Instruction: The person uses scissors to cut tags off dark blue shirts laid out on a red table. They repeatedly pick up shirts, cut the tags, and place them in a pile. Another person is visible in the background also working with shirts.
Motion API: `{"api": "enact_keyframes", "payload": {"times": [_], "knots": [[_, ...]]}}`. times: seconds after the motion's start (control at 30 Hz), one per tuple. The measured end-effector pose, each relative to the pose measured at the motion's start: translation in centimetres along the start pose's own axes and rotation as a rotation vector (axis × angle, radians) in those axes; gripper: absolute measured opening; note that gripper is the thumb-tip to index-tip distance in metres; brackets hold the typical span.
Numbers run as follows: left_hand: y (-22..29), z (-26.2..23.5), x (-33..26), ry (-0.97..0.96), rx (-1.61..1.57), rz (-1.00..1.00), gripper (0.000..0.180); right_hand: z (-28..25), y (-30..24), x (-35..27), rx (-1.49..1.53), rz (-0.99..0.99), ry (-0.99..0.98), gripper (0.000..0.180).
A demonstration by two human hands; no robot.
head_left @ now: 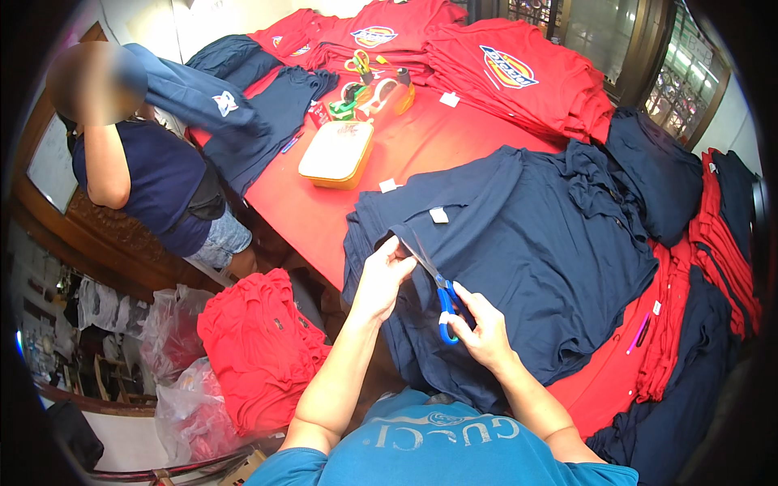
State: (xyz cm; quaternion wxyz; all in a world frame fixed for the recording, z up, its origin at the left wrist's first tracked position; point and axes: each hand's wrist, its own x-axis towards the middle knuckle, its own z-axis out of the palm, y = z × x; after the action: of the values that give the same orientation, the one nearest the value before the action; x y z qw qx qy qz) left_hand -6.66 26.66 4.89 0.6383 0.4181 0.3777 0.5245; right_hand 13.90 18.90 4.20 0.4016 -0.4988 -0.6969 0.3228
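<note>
A pile of navy T-shirts [519, 235] lies spread over the near right part of the red-covered table. My left hand [382, 279] is closed in a pinch at the left edge of the top navy T-shirt. My right hand [480, 330] grips blue-handled scissors [446, 304], fingers through the handles. The blades point up and left, their tips close to my left fingertips at the cloth. Whether the blades touch the fabric I cannot tell. Small white tags [438, 215] show on the cloth just beyond the scissors.
An orange box with a white lid [336, 154], tape dispensers [369, 101] and stacked red T-shirts [519, 73] are on the table [438, 142]. At left, a co-worker [154, 170] handles a navy garment [203, 93]. More red shirts [259, 348] sit beside plastic bags [190, 405].
</note>
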Motion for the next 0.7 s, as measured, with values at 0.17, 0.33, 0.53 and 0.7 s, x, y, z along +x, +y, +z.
{"api": "enact_keyframes", "payload": {"times": [0.17, 0.33, 0.53, 0.7], "knots": [[0.6, 1.2, -1.0, -0.023, -0.05, -0.034, 0.042, 0.4, 0.9, 0.4, 0.06, -0.031, 0.038, 0.052], [1.5, 1.9, -1.2, -0.073, -0.008, -0.059, 0.049, 0.7, 2.0, 0.2, 0.407, 0.188, -0.012, 0.047], [0.6, -3.7, 3.8, 0.207, 0.394, 0.111, 0.049, -1.2, 0.2, -1.6, 0.679, 0.265, -0.036, 0.054], [-1.1, -15.8, 13.3, 0.436, 0.367, 0.183, 0.031, -3.8, -3.8, -7.9, -0.152, 0.171, -0.276, 0.068]]}}
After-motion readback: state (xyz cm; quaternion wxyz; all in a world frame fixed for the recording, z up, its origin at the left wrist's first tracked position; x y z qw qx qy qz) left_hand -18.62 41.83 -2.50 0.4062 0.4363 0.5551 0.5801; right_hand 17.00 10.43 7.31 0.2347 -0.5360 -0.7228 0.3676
